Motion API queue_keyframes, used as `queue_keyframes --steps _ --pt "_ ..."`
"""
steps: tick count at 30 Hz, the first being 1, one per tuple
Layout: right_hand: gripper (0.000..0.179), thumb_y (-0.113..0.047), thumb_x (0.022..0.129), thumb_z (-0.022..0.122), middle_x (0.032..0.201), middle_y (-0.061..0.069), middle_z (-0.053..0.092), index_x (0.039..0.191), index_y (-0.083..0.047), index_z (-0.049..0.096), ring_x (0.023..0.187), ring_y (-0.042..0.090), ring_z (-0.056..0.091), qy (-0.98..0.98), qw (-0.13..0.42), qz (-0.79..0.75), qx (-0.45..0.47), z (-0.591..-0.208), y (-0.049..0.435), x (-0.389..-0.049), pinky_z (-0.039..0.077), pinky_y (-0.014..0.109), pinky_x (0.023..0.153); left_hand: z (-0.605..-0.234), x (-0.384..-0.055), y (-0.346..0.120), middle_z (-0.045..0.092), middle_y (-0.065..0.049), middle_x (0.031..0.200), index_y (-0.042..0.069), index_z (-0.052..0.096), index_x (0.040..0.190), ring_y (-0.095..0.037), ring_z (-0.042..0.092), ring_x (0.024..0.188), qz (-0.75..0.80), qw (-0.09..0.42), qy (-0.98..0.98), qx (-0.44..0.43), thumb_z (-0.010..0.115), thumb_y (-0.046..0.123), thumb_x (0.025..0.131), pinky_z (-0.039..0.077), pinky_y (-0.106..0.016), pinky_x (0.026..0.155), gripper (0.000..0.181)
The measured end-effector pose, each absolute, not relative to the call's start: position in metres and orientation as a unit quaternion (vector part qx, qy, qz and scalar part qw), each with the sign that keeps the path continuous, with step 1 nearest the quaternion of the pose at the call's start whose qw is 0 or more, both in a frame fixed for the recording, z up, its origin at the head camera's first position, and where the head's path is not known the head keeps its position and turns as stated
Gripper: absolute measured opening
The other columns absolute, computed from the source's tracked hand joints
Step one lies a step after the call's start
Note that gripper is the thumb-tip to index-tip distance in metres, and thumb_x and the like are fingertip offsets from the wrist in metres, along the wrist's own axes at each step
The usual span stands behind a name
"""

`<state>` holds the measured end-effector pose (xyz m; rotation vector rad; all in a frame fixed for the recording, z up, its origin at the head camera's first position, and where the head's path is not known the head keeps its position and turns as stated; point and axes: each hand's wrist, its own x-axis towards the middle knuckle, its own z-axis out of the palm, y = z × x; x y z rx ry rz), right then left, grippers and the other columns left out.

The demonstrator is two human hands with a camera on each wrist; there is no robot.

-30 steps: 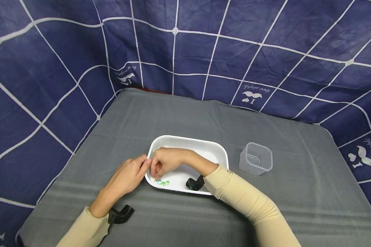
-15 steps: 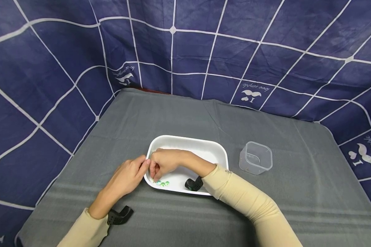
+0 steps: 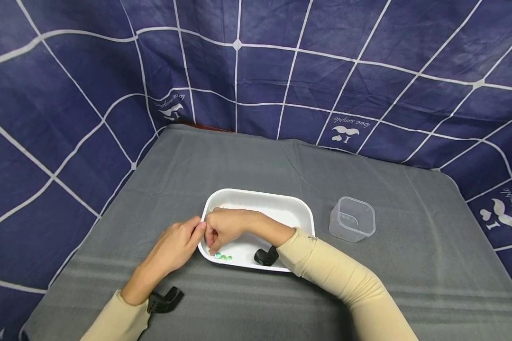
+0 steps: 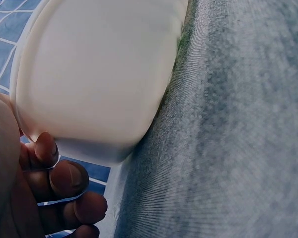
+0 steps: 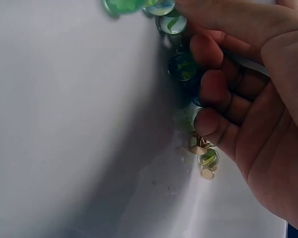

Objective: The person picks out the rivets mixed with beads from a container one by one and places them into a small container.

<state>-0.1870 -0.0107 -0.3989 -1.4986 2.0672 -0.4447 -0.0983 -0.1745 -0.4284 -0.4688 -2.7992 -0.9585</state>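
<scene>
The left hand (image 3: pixel 177 244) is pinching the left-edge rim of a white rounded-rectangular tray (image 3: pixel 277 204). The right hand (image 3: pixel 229 227) is resting inside, its fingers bent beside round green-and-clear glass marbles (image 5: pixel 182 67), which are lying along the tray's left edge and near-left corner; whether it is gripping one is impossible to tell. A clear square plastic box (image 3: pixel 352 220) is standing beyond the tray's right edge.
</scene>
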Motion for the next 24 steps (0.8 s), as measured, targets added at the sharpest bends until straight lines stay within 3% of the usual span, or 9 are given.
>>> queue_keyframes --steps 10,17,24 --pt "0.003 -0.014 0.077 0.078 0.064 -0.016 0.062 0.076 -0.013 0.077 0.06 -0.005 0.052 0.767 0.259 -0.156 -0.566 -0.4 -0.01 -0.1867 0.043 0.013 0.061 -0.4305 -0.0983 -0.1745 0.032 0.008 0.058 0.016 0.044 0.072 -0.012 0.036 0.052 -0.32 0.083 -0.93 -0.16 0.053 0.016 0.102 0.029 -0.032 0.046 0.031" --pt "0.007 -0.017 0.076 0.083 0.063 -0.016 0.061 0.073 -0.017 0.076 0.06 -0.005 0.052 0.768 0.253 -0.145 -0.57 -0.4021 -0.0103 -0.1851 0.041 0.012 0.061 -0.43 -0.0974 -0.174 0.032 0.007 0.057 0.016 0.044 0.072 -0.014 0.037 0.052 -0.317 0.085 -0.931 -0.158 0.053 0.016 0.102 0.029 -0.033 0.047 0.031" --pt "0.007 -0.012 0.076 0.084 0.065 -0.014 0.061 0.078 -0.013 0.077 0.061 -0.004 0.052 0.766 0.262 -0.163 -0.564 -0.4001 -0.0084 -0.1865 0.042 0.012 0.062 -0.43 -0.099 -0.1736 0.033 0.007 0.057 0.016 0.044 0.072 -0.014 0.038 0.052 -0.316 0.088 -0.93 -0.163 0.053 0.015 0.102 0.029 -0.033 0.047 0.031"
